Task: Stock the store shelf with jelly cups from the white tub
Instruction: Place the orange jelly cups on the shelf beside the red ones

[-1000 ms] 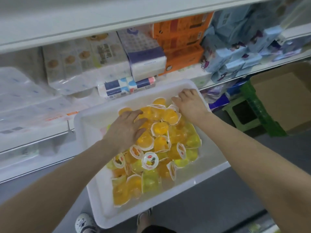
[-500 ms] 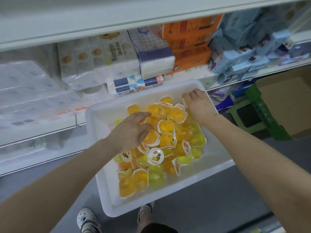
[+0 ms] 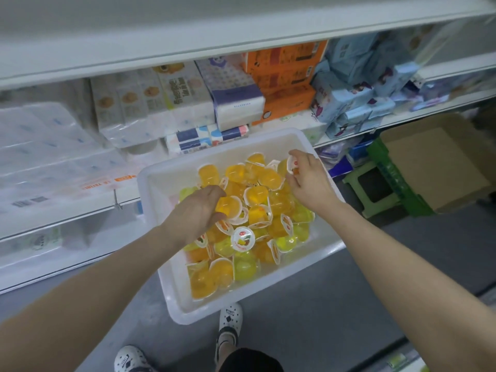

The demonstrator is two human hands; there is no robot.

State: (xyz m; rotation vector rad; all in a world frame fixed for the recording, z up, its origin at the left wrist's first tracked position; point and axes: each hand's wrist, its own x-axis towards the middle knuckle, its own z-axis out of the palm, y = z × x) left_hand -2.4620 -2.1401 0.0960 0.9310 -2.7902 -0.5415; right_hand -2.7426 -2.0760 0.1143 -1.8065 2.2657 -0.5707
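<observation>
The white tub (image 3: 158, 189) sat by the shelf (image 3: 80, 210), full of jelly cups (image 3: 257, 197). The left hand (image 3: 198, 210) curled round an orange cup (image 3: 229, 206) in the tub's middle. The right hand (image 3: 308, 178) pinched a small cup (image 3: 293, 166) near the tub's far corner. The cups looked light, slippery and squashy, so holding their sides seemed best.
</observation>
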